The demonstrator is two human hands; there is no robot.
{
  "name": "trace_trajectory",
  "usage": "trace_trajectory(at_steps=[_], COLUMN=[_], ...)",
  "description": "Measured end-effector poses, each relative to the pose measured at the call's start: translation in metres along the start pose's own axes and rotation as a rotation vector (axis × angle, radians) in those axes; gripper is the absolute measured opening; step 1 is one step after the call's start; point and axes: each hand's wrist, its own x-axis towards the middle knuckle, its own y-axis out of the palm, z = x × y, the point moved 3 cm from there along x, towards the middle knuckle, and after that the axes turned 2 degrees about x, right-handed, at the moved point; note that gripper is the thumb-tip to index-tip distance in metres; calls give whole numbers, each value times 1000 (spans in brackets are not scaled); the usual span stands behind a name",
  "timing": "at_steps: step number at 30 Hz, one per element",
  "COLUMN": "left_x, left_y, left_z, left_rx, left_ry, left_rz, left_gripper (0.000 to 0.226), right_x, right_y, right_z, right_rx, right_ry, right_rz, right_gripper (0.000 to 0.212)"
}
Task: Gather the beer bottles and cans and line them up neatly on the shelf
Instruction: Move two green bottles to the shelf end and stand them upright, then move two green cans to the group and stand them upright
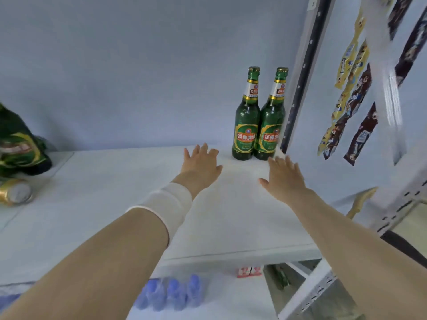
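Two green beer bottles stand upright and touching at the back right of the white shelf [115,204]: one bottle [246,121] on the left, the other bottle [270,123] by the shelf post. My left hand [201,165] hovers open just left of and in front of them, fingers spread. My right hand [284,179] is open too, just in front of the right bottle. Neither hand touches a bottle. At the far left a gold can [15,191] lies on its side below a blurred green beer pack [18,144].
A dark perforated upright [302,72] stands right of the bottles. Snack packets [351,93] hang on the right. Below the shelf are blue-capped water bottles [171,294], a small red box [249,271] and another green bottle [280,277].
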Motion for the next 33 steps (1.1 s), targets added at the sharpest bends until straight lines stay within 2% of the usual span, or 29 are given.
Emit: trace_trajectory(at_steps=[5,11,17,24,29,33], left_x=[-91,-177,-261,-347,-345,-310], left_y=[-6,-31,-53,-49,-26,-17], left_z=[29,94,188,332,403,460], left_rx=[61,14,-6,-11,-257,-562], left_ry=[-79,-206,-312,-414,-589,-800], left_rz=[59,26,3,18,-67,-273], left_gripper=[53,50,45,44,50,68], right_x=[-59,-111,-154,-194,-180,-126], right_y=[-1,-21,-36,-14,-1,-1], right_z=[50,148,284,457,506,518], right_rx=[-15,15,75,106,176,354], right_ry=[-122,-306,-480,-614,-593,-509], right_rz=[72,104,93,98,22,-41], right_gripper=[61,62,52,50,54,72])
